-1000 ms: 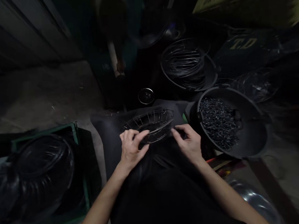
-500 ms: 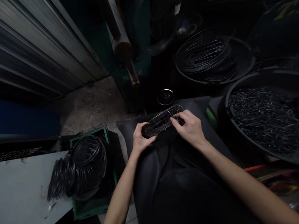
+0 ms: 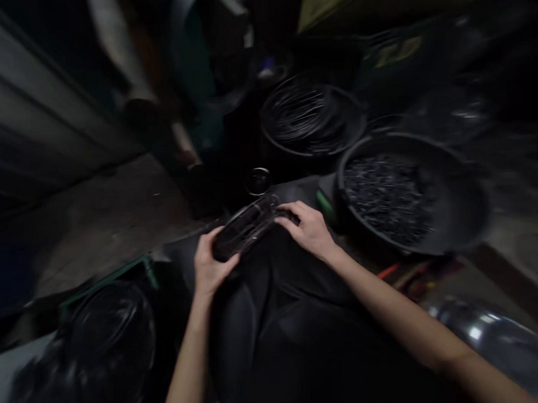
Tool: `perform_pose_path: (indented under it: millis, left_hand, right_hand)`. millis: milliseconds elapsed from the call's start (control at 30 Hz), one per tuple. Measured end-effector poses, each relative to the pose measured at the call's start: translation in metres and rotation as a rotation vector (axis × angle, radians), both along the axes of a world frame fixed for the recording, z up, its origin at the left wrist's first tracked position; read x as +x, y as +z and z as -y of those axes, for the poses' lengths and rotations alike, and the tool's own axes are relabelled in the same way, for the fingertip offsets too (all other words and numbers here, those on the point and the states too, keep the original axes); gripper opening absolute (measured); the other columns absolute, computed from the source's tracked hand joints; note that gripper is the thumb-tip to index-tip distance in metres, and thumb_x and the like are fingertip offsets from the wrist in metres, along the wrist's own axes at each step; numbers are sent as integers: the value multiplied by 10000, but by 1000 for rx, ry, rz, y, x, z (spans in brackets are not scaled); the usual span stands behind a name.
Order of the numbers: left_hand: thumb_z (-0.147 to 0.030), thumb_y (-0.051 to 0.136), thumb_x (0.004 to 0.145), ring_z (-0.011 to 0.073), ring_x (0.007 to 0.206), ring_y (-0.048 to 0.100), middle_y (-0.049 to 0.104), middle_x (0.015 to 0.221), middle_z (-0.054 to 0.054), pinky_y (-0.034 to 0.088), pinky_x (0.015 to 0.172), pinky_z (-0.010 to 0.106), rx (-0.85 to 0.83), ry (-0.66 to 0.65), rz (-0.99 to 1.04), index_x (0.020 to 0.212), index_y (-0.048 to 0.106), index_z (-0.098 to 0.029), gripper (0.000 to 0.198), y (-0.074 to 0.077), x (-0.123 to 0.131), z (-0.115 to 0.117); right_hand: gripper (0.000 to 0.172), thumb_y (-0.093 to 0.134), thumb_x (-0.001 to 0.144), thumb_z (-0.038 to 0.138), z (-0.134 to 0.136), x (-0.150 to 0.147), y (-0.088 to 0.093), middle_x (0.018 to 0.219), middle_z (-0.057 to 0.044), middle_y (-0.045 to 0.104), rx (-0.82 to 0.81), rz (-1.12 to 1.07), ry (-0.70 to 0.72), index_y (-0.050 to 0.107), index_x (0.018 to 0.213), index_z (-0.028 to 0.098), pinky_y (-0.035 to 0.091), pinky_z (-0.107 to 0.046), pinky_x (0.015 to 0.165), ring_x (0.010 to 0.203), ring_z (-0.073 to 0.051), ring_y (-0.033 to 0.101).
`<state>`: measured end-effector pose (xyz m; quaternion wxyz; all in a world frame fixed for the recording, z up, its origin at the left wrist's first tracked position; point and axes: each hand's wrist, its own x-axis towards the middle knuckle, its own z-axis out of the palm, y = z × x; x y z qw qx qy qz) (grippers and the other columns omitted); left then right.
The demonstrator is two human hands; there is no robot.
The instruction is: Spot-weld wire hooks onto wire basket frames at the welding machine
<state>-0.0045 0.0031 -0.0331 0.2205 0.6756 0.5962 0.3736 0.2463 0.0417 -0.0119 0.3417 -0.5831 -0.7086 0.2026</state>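
Note:
A small dark wire basket-like frame [image 3: 247, 226] is held over my lap, tilted up toward the right; motion blur hides its finer wires. My left hand [image 3: 211, 263] grips its left end, thumb in front and fingers behind. At the other end my right hand [image 3: 304, 226] pinches the frame between thumb and fingertips. Whether a separate small wire is in that pinch cannot be made out. Under both hands lies a dark apron [image 3: 276, 322]. Just beyond the frame is a round metal ring or dish [image 3: 258, 181].
A black tub [image 3: 461, 214] at right holds many short bent wire pieces [image 3: 387, 197]. Behind it, another round tub [image 3: 359, 120] holds wire hoops [image 3: 297, 111]. Wire coils [image 3: 108, 339] fill a green crate [image 3: 107, 277] at left. A shiny metal bowl [image 3: 501, 345] stands lower right.
The view has swung to the right, so everything sits farther left and more of the right tub and metal bowl shows. Both hands keep hold of the wire frame.

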Motion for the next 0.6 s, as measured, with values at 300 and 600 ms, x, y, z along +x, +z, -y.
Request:
perform_pose_path:
  millis: [300, 600]
  left_hand:
    - [-392, 705, 621, 268, 1025, 528, 491, 1146, 97, 447, 878, 441, -39, -101, -186, 1248, 403, -206, 720, 17, 0, -22]
    - [-244, 700, 662, 285, 1225, 382, 334, 1345, 122, 359, 1004, 454, -80, -21, -256, 1368, 294, -258, 814, 14, 8, 6]
  right_hand:
    - [209, 600, 720, 316, -21, 223, -34, 856, -151, 633, -347, 381, -671, 647, 789, 125, 419, -380, 760, 823, -245, 590]
    - [461, 533, 601, 625, -42, 217, -80, 526, -56, 345, -486, 326, -686, 294, 472, 252, 290, -464, 598, 754, -329, 543]
